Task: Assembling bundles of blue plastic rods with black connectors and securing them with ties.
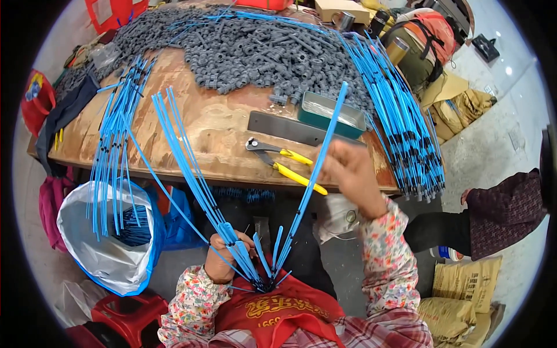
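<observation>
My left hand point(222, 261) is closed around the lower part of a fanned bundle of thin blue tubes point(191, 156) with black fittings, gathered over my lap. Their joined ends rest against a red apron point(272, 304). One more group of blue tubes point(307, 194) leans up and to the right from the same gathered point. Beside it, my right hand point(348, 174) is raised with curled fingers, slightly blurred. Its fingertips lie against or just next to the tubes; what they pinch is hidden. Yellow-handled pliers point(284, 162) lie on the table behind the tubes.
Grey fittings point(249, 52) are heaped across the wooden table point(116, 153). Blue tube bundles hang over its edge at left point(113, 151) and right point(400, 116). A green tray point(332, 115) and metal bar point(272, 124) lie between. An open sack point(75, 232) stands lower left.
</observation>
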Action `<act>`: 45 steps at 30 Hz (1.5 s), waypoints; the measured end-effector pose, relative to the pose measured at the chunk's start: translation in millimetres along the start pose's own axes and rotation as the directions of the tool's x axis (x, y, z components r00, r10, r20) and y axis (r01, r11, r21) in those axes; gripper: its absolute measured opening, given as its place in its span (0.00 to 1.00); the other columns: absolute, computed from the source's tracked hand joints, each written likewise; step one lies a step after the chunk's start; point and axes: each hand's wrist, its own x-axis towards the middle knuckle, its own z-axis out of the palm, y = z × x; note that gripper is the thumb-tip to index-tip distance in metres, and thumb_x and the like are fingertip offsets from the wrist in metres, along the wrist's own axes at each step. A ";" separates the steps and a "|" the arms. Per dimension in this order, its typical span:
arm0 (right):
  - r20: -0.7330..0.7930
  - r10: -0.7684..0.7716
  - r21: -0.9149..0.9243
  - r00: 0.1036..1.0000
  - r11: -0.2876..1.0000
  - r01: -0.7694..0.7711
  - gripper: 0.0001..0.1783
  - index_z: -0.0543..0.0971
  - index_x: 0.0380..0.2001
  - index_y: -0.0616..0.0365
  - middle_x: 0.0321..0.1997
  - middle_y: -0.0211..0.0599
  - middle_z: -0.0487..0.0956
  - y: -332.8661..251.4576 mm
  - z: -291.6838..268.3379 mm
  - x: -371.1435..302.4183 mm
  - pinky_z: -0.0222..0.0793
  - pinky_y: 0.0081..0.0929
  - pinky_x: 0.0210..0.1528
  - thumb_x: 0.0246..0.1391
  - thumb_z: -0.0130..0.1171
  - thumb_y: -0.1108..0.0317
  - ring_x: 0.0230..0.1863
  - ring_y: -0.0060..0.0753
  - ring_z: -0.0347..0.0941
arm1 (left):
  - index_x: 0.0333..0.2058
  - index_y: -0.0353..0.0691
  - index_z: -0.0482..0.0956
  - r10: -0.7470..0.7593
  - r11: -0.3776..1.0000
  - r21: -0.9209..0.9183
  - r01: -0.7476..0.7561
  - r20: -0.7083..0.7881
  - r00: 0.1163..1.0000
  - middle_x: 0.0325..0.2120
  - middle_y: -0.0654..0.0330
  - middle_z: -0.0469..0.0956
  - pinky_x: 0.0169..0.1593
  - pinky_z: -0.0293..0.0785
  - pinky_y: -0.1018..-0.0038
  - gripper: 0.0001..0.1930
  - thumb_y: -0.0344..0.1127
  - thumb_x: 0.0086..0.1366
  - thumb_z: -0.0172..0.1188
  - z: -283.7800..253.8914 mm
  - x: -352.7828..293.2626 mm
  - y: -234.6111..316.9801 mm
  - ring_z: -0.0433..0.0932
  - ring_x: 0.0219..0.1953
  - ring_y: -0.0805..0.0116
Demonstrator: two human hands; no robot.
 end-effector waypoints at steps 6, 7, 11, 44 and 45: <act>0.069 -0.167 -0.546 0.984 0.819 0.177 0.09 0.78 0.27 0.65 0.23 0.36 0.79 20.0 5.2 118.5 0.68 0.23 0.26 0.50 0.57 0.68 0.23 0.24 0.74 | 0.26 0.30 0.79 0.070 0.997 -0.016 -0.072 -0.085 0.994 0.24 0.52 0.80 0.29 0.79 0.72 0.07 0.28 0.53 0.64 -5.8 -11.3 5.2 0.80 0.23 0.63; 0.070 -0.170 -0.551 0.983 0.815 0.180 0.09 0.78 0.27 0.65 0.23 0.36 0.79 21.9 6.4 134.9 0.68 0.23 0.26 0.50 0.57 0.68 0.23 0.24 0.74 | 0.27 0.29 0.79 0.048 0.999 0.001 -0.049 -0.101 0.994 0.24 0.52 0.80 0.29 0.79 0.72 0.06 0.28 0.52 0.63 -4.9 -10.9 6.8 0.80 0.23 0.63; 0.088 -0.349 -0.819 0.933 0.508 0.267 0.08 0.79 0.24 0.63 0.26 0.49 0.79 25.4 18.2 188.9 0.71 0.37 0.31 0.47 0.56 0.69 0.26 0.46 0.76 | 0.27 0.28 0.79 -0.005 0.999 0.038 0.010 -0.134 0.991 0.24 0.51 0.80 0.30 0.79 0.71 0.06 0.26 0.52 0.62 -2.2 -8.8 12.9 0.80 0.23 0.62; -0.264 -0.509 -0.717 0.819 0.672 0.186 0.15 0.76 0.21 0.68 0.25 0.52 0.79 -13.7 10.0 257.1 0.73 0.41 0.34 0.41 0.58 0.62 0.30 0.50 0.77 | 0.30 0.35 0.72 0.030 0.995 0.099 -0.020 -0.105 0.994 0.24 0.52 0.77 0.29 0.78 0.69 0.08 0.34 0.60 0.58 -17.4 -14.2 3.1 0.79 0.26 0.60; -0.261 -0.497 -0.706 0.828 0.683 0.188 0.15 0.76 0.21 0.68 0.25 0.52 0.79 -18.6 8.4 244.0 0.73 0.41 0.34 0.41 0.58 0.62 0.30 0.50 0.77 | 0.32 0.37 0.70 0.043 0.994 0.105 -0.036 -0.067 0.997 0.26 0.53 0.77 0.29 0.78 0.69 0.09 0.38 0.63 0.56 -23.0 -16.5 -0.2 0.79 0.26 0.61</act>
